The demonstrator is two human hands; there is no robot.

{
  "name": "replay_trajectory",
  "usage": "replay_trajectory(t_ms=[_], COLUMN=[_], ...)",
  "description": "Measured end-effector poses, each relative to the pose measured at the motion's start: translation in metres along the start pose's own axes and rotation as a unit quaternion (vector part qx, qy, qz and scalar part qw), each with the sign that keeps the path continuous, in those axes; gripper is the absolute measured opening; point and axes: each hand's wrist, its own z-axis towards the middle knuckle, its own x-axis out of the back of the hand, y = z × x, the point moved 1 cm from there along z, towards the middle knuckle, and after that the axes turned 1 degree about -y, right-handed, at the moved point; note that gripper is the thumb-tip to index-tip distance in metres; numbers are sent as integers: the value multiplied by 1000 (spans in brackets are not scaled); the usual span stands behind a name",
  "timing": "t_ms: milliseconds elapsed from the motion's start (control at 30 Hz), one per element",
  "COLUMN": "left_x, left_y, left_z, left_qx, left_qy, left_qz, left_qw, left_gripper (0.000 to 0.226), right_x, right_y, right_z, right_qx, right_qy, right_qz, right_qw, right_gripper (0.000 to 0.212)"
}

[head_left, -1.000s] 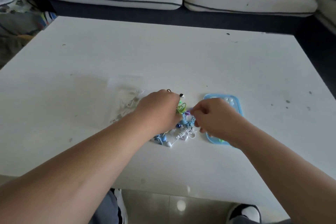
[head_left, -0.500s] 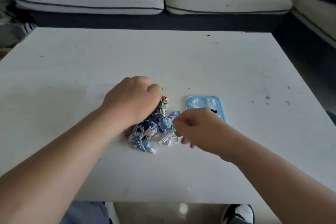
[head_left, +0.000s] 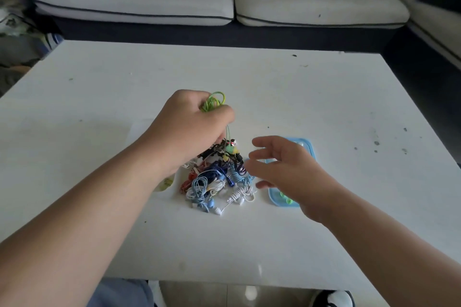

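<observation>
A tangled pile of earphone cables point(head_left: 215, 180) in blue, white, red and black lies on the white table point(head_left: 299, 97). My left hand point(head_left: 192, 129) is raised above the pile and grips a bundle of green earphone cable point(head_left: 213, 102), from which a thin green strand hangs down to a green earpiece on the pile. My right hand point(head_left: 282, 167) hovers just right of the pile with fingers spread and holds nothing. It partly covers a light blue tray point(head_left: 308, 148) beneath it.
A clear plastic bag point(head_left: 164, 183) lies mostly hidden under my left forearm. A white sofa point(head_left: 224, 0) with a black bag on it stands beyond the table's far edge. A shoe point(head_left: 333, 298) shows below the near edge.
My left hand has risen from the pile, lifting the green cable with it. My right hand has let go of the cables it was pinching and opened its fingers.
</observation>
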Motion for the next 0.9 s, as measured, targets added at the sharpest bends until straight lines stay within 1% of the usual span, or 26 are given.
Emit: replay_trajectory(t_ms=[67, 167, 200, 267, 333, 400, 467, 533, 633, 700, 767, 833, 900], left_x=[2, 4, 5, 5, 5, 6, 7, 7, 9, 11, 13, 14, 16], left_y=[3, 7, 8, 8, 9, 9, 8, 9, 9, 8, 4, -2, -9], left_z=[-3, -8, -9, -10, -10, -10, -10, -10, -10, -9, -7, -5, -4], left_qx=[-3, -5, -1, 11, 20, 24, 23, 25, 28, 29, 28, 29, 35], left_qy=[-19, -86, -101, -120, -135, -139, -127, -105, -78, -68, -70, -68, -65], left_qz=[-40, -120, -142, -177, -210, -241, -255, -275, -303, -302, -282, -232, -174], left_qw=[999, 989, 985, 977, 968, 960, 958, 955, 949, 950, 957, 970, 982], left_gripper=[29, 30, 29, 28, 26, 22, 19, 24, 33, 34, 27, 18, 18], right_x=[-2, -2, -2, -2, 1, 1, -2, -9, -19, -24, -29, -31, -29], right_y=[-2, -6, -7, -9, -9, -5, 0, 4, 3, -1, -5, -11, -15], right_z=[2, 5, 6, 6, 6, 6, 6, 6, 7, 9, 10, 10, 10], right_qx=[21, 65, 79, 101, 97, 95, 99, 100, 90, 77, 62, 53, 36], right_qy=[-19, -86, -113, -159, -176, -160, -122, -80, -36, -34, -46, -35, -17], right_qz=[48, 127, 144, 173, 194, 164, 88, 30, 13, 25, 82, 137, 182], right_qw=[998, 986, 980, 967, 960, 969, 984, 991, 995, 996, 994, 989, 983], right_gripper=[55, 68, 66, 56, 48, 40, 33, 33, 31, 30, 24, 20, 21])
